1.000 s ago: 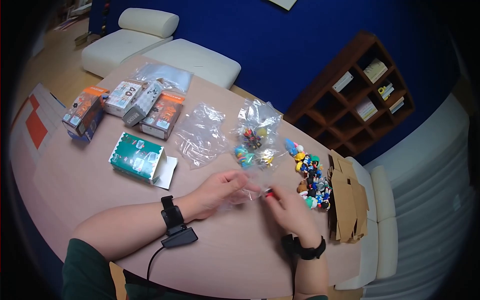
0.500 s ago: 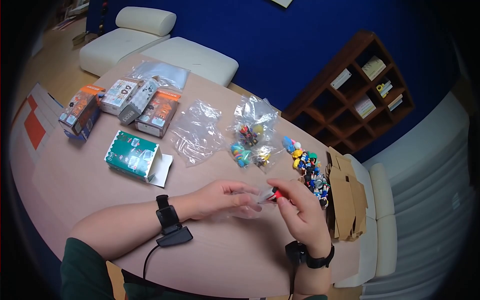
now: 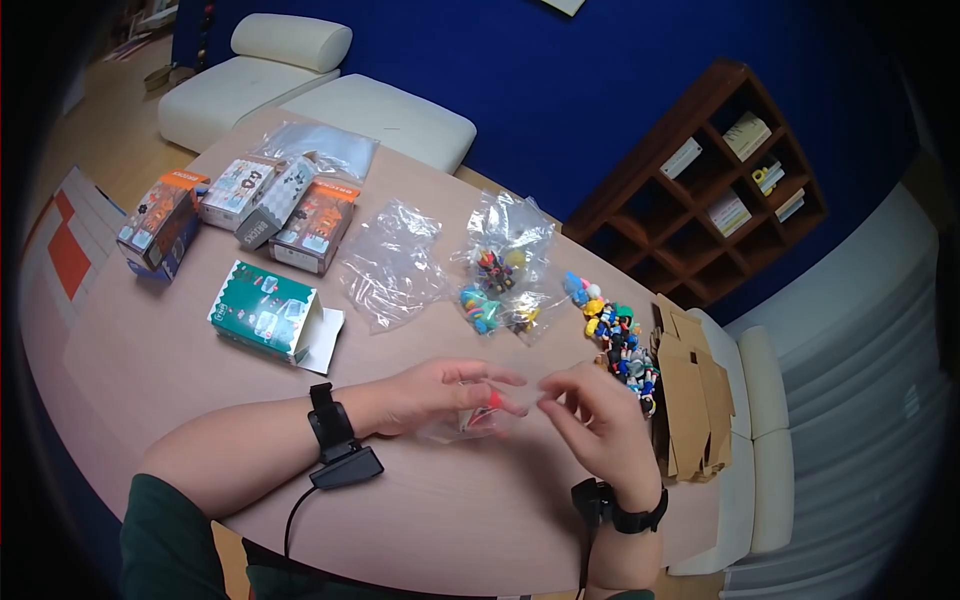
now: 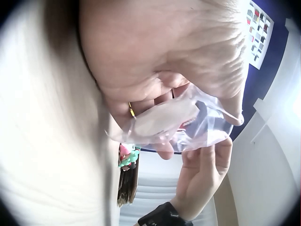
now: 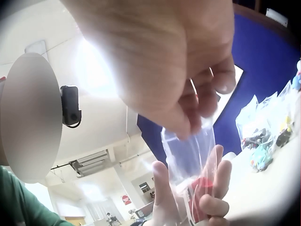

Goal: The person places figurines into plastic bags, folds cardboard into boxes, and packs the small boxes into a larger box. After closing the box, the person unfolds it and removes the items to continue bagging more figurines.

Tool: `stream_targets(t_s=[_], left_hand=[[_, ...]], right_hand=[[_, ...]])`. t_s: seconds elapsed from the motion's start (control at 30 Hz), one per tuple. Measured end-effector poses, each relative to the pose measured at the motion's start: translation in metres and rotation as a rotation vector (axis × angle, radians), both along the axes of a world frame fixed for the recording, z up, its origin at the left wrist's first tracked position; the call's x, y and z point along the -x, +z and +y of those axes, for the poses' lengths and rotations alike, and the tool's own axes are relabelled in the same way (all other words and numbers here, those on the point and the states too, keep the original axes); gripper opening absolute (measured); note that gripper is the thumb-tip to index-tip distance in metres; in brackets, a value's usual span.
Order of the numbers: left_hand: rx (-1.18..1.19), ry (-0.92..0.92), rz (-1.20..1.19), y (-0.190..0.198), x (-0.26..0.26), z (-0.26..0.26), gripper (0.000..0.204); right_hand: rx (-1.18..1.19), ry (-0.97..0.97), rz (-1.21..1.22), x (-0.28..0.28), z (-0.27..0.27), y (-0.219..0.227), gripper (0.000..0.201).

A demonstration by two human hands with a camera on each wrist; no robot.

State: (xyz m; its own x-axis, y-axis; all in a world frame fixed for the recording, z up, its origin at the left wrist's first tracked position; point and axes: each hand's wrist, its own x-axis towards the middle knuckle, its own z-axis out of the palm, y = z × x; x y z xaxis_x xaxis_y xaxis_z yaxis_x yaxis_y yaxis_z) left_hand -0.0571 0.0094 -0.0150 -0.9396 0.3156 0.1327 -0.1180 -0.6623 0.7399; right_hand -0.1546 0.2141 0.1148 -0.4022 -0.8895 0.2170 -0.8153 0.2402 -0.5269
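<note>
Bag (image 5: 187,153), clear, with a red item (image 5: 202,182) inside, is held by the left hand (image 3: 440,394); the right hand (image 3: 602,425) pinches its edge.

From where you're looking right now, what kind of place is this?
It looks like a lounge area, perhaps inside a bigger workplace. The low cream cushioned seats and brown wooden bookshelf with square compartments suggest a lounge; the pale slatted overhead unit hints at an office.
</note>
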Motion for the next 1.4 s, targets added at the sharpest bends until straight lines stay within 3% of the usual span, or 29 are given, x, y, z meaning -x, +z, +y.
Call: stream_targets(t_s=[0.03, 0.13, 0.27, 0.37, 0.63, 0.7, 0.77, 0.8, 0.9, 0.97, 1.03, 1.1, 1.13, 1.23, 1.27, 1.33, 1.4], left_hand=[[0.033, -0.008, -0.014, 0.002, -0.001, 0.0, 0.063], [0.135, -0.004, 0.007, 0.005, -0.001, 0.001, 0.068], [0.299, 0.075, 0.097, 0.003, 0.0, 0.007, 0.075], [0.102, 0.033, -0.107, 0.009, 0.001, 0.007, 0.07], [0.015, 0.016, -0.059, 0.005, -0.003, 0.001, 0.065], [-0.021, 0.017, -0.058, 0.009, -0.004, 0.002, 0.065], [-0.045, 0.063, -0.074, 0.014, -0.005, 0.004, 0.064], [-0.043, 0.06, -0.075, 0.013, -0.004, 0.004, 0.064], [0.052, 0.081, -0.077, 0.005, 0.001, 0.008, 0.059], [0.259, 0.132, -0.104, 0.001, 0.004, 0.012, 0.046], [0.227, 0.152, 0.0, -0.01, 0.005, 0.012, 0.043], [0.669, 0.276, 0.249, -0.009, 0.003, 0.01, 0.045], [0.5, 0.332, 0.173, -0.012, 0.004, 0.016, 0.039], [0.324, 0.309, -0.038, -0.011, 0.003, 0.015, 0.034], [0.276, 0.363, -0.002, -0.008, 0.002, 0.017, 0.032], [0.296, 0.428, 0.0, -0.009, 0.001, 0.018, 0.032], [0.322, 0.504, 0.006, -0.013, 0.002, 0.017, 0.028]], right_hand=[[0.0, 0.002, 0.0, 0.001, -0.001, -0.003, 0.019], [0.329, -0.109, 0.001, 0.004, -0.004, -0.012, 0.012], [0.305, -0.152, 0.021, 0.007, -0.006, -0.014, 0.014], [0.343, -0.23, -0.06, 0.011, -0.005, -0.019, 0.018], [0.464, -0.379, -0.133, 0.014, -0.017, -0.03, 0.055], [0.476, -0.361, -0.265, 0.02, -0.021, -0.05, 0.057], [0.432, -0.251, -0.989, 0.024, -0.023, -0.069, 0.044], [0.464, -0.198, -1.18, 0.025, -0.025, -0.076, 0.027], [0.636, -0.247, -1.186, 0.027, -0.028, -0.094, 0.015], [0.609, -0.254, -1.184, 0.025, -0.029, -0.092, 0.012], [0.728, -0.353, -1.095, 0.021, -0.032, -0.094, 0.011], [0.727, -0.314, -1.115, 0.02, -0.032, -0.096, 0.011], [0.727, -0.275, -1.138, 0.021, -0.032, -0.098, 0.011], [0.61, -0.238, -1.144, 0.022, -0.028, -0.105, 0.012], [0.61, -0.24, -1.147, 0.02, -0.028, -0.105, 0.012], [0.44, -0.241, -1.164, 0.013, -0.028, -0.102, 0.013], [0.423, -0.235, -1.159, 0.005, -0.032, -0.099, 0.013]])
